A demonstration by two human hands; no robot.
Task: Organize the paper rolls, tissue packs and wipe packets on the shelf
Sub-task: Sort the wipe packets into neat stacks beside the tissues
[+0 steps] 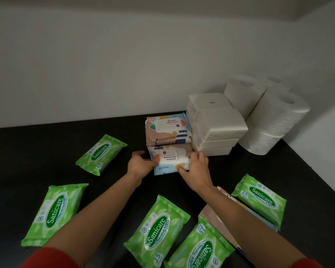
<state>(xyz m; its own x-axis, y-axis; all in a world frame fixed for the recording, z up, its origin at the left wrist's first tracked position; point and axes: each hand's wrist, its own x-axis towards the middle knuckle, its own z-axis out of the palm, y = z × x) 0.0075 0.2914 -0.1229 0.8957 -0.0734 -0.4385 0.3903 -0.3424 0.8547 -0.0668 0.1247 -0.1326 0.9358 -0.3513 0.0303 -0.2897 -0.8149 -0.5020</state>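
Note:
On the black shelf (37, 149), my left hand (140, 164) and my right hand (196, 168) grip the two ends of a pastel wipe packet (169, 158). It lies in front of a stack of two like packets (167, 128). White tissue packs (217, 124) are stacked to the right of them. Paper rolls (275, 117) stand stacked in the back right corner. Several green Sanicare wipe packets lie loose: one at the left (101, 154), one near left (54, 213), two at the front (159, 229), one at the right (259, 200).
Another pastel packet (219, 219) lies under my right forearm, partly hidden. A white wall closes the back and the right side. Bare black shelf shows at the far left and behind the green packets.

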